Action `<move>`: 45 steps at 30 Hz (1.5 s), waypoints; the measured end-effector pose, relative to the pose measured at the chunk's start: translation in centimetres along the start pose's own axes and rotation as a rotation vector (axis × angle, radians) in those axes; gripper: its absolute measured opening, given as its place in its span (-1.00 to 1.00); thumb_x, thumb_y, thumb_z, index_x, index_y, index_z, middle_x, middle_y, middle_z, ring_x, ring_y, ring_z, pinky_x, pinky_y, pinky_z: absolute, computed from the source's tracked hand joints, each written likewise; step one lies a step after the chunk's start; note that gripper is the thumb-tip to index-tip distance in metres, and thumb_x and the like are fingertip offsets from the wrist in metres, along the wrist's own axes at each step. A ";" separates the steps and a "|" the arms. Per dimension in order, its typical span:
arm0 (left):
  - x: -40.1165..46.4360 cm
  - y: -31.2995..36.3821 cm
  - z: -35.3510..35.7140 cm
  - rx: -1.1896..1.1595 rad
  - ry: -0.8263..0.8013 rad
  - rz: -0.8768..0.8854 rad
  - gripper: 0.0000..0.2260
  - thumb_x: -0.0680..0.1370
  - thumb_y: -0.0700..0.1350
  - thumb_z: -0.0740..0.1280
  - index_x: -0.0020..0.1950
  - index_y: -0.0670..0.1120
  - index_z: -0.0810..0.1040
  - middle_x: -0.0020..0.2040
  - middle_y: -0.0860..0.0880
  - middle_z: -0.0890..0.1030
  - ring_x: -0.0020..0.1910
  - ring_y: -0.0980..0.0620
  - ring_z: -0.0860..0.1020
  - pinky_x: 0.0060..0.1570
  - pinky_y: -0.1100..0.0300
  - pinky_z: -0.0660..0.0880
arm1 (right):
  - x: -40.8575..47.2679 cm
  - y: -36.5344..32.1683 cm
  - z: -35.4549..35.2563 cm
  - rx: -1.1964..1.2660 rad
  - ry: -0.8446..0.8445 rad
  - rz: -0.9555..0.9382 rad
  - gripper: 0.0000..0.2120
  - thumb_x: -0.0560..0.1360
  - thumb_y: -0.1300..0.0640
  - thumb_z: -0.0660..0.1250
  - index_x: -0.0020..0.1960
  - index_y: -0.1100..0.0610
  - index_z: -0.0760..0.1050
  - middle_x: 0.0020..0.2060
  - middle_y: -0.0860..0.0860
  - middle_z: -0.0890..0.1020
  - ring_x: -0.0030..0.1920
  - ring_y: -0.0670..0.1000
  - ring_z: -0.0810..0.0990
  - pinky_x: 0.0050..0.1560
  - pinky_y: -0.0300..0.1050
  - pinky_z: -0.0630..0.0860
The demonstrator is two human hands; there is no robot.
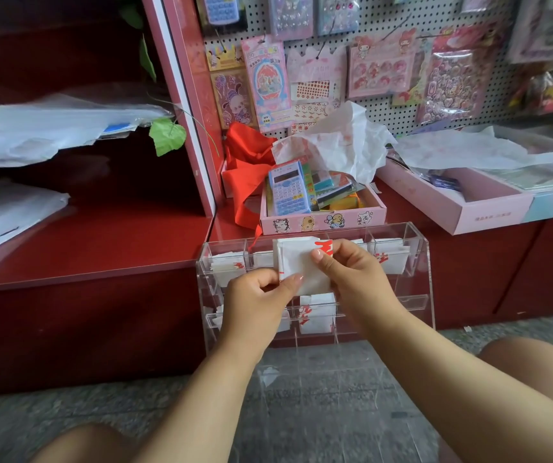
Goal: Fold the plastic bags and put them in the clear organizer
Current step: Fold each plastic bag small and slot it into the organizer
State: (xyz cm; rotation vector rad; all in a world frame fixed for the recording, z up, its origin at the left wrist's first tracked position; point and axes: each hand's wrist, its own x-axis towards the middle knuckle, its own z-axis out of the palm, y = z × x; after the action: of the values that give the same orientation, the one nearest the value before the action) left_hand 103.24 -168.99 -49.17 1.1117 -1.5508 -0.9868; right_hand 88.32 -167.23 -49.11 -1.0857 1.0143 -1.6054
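Observation:
A folded white plastic bag with red print (297, 262) is held in front of the clear organizer (427, 282), which stands on the floor against the red counter. My left hand (258, 295) pinches the bag's lower left edge. My right hand (352, 269) pinches its right side, thumb on the front. Several compartments of the organizer hold folded white bags, such as one in the top right compartment (390, 257) and one in the lower row (317, 314). A loose crumpled white bag (338, 142) lies on the counter behind.
A pink box (325, 220) with a blue calculator (288, 188) stands just behind the organizer. Red cloth (246, 168) lies to its left. Pink trays (452, 205) sit at the right. Stickers hang on the pegboard. My knees show at the bottom corners.

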 end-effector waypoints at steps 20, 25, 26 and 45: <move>3.3 1.4 1.3 -0.190 -0.061 -0.131 -0.96 0.49 -0.20 0.46 -0.16 -0.09 0.65 -0.15 -0.14 0.68 -0.19 0.01 0.54 -0.12 0.15 0.47 | 1.7 -1.0 -1.5 -0.172 -0.012 0.061 -0.83 0.43 0.30 0.44 -0.05 0.08 0.55 -0.36 -0.03 0.60 -0.38 -0.13 0.54 -0.32 -0.23 0.51; 4.9 1.4 1.8 -0.031 -0.108 -0.009 -0.87 0.50 -0.17 0.46 -0.23 -0.03 0.61 -0.27 -0.04 0.60 -0.30 0.10 0.48 -0.22 0.24 0.44 | 2.5 -2.5 -3.1 -0.590 0.027 -0.032 -0.93 0.42 0.13 0.49 -0.18 0.09 0.61 -0.34 0.07 0.67 -0.29 0.06 0.57 -0.14 0.09 0.57; 5.2 1.3 2.0 0.006 -0.121 0.014 -0.87 0.50 -0.17 0.46 -0.23 -0.02 0.61 -0.28 0.00 0.60 -0.33 0.15 0.48 -0.24 0.30 0.44 | 2.8 -2.6 -3.4 -0.667 0.038 -0.057 -0.91 0.42 0.11 0.50 -0.16 0.11 0.62 -0.34 0.06 0.67 -0.31 0.05 0.56 -0.17 0.04 0.57; 8.2 -4.5 9.5 0.293 -0.165 0.060 -0.95 0.53 -0.12 0.43 -0.14 -0.03 0.61 -0.26 0.13 0.60 -0.24 0.15 0.56 -0.19 0.23 0.50 | 5.1 2.3 -10.4 -1.035 0.177 -0.059 -0.85 0.50 0.18 0.38 -0.22 0.02 0.54 -0.45 -0.16 0.54 -0.42 -0.22 0.49 -0.39 -0.38 0.35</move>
State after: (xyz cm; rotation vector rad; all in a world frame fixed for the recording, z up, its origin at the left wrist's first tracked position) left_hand 93.76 -177.25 -53.54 1.1981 -1.8969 -0.8455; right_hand 78.00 -171.27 -53.07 -1.6442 2.0524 -1.1955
